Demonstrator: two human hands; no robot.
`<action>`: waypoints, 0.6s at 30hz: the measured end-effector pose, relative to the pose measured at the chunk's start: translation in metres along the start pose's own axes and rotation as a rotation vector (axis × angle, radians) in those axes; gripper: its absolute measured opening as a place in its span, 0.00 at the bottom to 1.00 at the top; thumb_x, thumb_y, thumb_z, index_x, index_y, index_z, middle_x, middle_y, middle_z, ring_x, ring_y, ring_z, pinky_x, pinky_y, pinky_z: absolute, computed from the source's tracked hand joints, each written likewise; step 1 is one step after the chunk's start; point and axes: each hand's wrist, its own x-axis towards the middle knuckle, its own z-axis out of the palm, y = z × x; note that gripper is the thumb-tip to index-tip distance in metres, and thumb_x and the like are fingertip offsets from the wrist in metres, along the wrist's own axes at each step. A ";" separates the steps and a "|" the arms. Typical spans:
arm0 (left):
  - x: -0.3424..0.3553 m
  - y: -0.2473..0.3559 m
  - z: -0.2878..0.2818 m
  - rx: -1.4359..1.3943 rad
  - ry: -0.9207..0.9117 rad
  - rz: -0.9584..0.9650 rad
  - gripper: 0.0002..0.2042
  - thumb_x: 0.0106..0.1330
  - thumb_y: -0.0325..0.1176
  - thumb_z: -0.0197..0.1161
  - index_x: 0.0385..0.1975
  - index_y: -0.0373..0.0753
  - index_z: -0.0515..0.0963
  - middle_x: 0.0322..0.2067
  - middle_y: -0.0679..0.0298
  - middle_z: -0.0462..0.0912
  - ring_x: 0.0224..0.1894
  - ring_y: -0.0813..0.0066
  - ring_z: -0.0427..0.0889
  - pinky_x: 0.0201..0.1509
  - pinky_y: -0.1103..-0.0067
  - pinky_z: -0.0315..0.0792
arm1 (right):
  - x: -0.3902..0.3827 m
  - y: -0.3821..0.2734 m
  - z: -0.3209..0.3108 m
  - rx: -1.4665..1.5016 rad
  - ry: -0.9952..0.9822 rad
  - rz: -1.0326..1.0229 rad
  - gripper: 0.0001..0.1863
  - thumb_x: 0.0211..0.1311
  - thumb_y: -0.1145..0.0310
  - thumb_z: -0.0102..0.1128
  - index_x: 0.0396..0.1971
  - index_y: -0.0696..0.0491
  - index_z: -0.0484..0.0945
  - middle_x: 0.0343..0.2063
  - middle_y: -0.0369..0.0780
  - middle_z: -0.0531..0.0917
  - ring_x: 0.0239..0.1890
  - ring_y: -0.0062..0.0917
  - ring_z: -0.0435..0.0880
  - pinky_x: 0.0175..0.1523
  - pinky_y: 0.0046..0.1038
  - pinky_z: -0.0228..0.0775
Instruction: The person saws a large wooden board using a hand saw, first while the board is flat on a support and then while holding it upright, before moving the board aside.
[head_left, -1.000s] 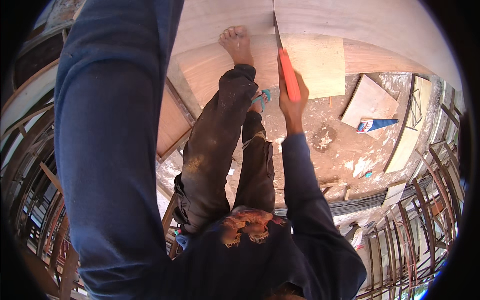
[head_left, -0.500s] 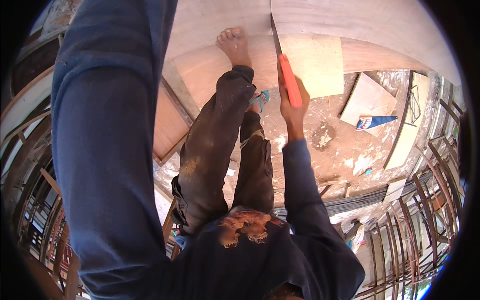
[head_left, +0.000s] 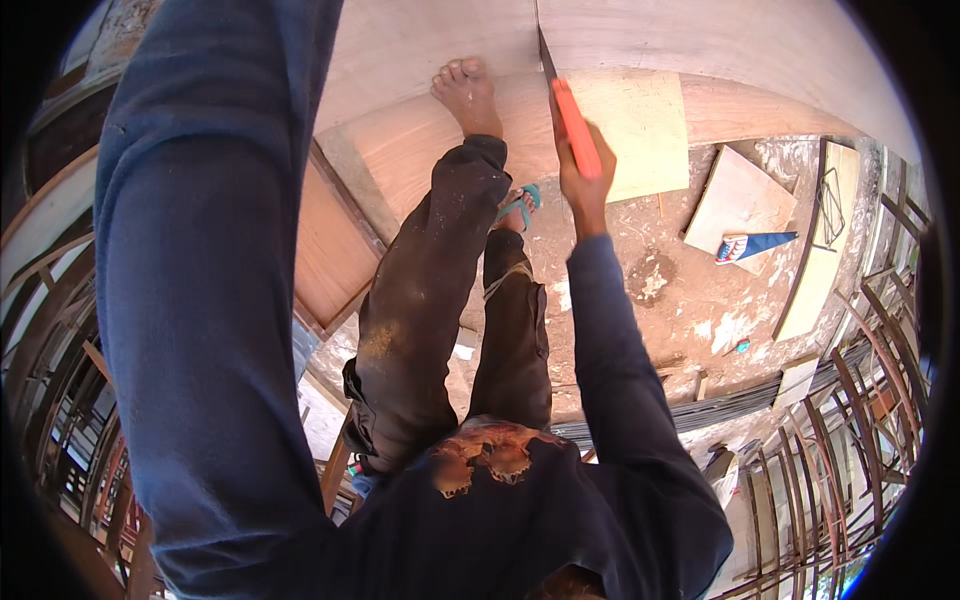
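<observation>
My right hand is closed around the orange-red handle of a handsaw. The saw's dark blade points away from me and sits at a straight cut line in a large pale plywood sheet. My left arm reaches forward along the left side and runs past the upper edge, so the left hand is out of sight. My bare left foot presses on the sheet's near part, left of the saw. Further down, my other foot wears a teal flip-flop.
A yellowish board lies beneath the sheet. To the right, a second handsaw with a blue blade rests on a square wooden board. Beyond it is a long pale plank. Wooden frames crowd both sides.
My right hand and the saw have moved forward, away from me, along the cut line. My left arm has shifted slightly left.
</observation>
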 end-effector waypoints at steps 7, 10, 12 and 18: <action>-0.003 -0.019 -0.007 0.033 0.010 -0.024 0.10 0.66 0.40 0.51 0.35 0.40 0.65 0.38 0.56 0.71 0.45 0.56 0.70 0.53 0.64 0.62 | -0.068 -0.002 -0.015 -0.040 -0.034 0.122 0.16 0.65 0.73 0.65 0.51 0.62 0.80 0.43 0.46 0.86 0.45 0.27 0.85 0.53 0.28 0.74; -0.001 -0.015 -0.010 0.025 0.002 -0.032 0.10 0.66 0.39 0.51 0.35 0.40 0.65 0.37 0.57 0.71 0.45 0.56 0.70 0.52 0.64 0.63 | -0.169 -0.058 -0.089 -0.136 -0.127 0.269 0.20 0.70 0.68 0.59 0.57 0.63 0.77 0.48 0.48 0.85 0.52 0.31 0.84 0.59 0.31 0.73; 0.003 -0.016 -0.012 0.022 0.014 -0.041 0.09 0.67 0.39 0.51 0.34 0.40 0.65 0.37 0.57 0.71 0.44 0.56 0.70 0.52 0.63 0.63 | -0.153 -0.054 -0.078 -0.106 -0.119 0.216 0.19 0.70 0.68 0.60 0.56 0.63 0.77 0.47 0.47 0.85 0.52 0.31 0.84 0.59 0.31 0.73; 0.008 -0.008 0.000 0.013 0.019 0.006 0.08 0.67 0.37 0.50 0.32 0.40 0.65 0.36 0.57 0.71 0.43 0.57 0.70 0.51 0.63 0.63 | 0.063 0.007 0.054 -0.005 -0.018 -0.002 0.15 0.60 0.78 0.62 0.48 0.61 0.80 0.37 0.48 0.86 0.36 0.31 0.84 0.46 0.28 0.75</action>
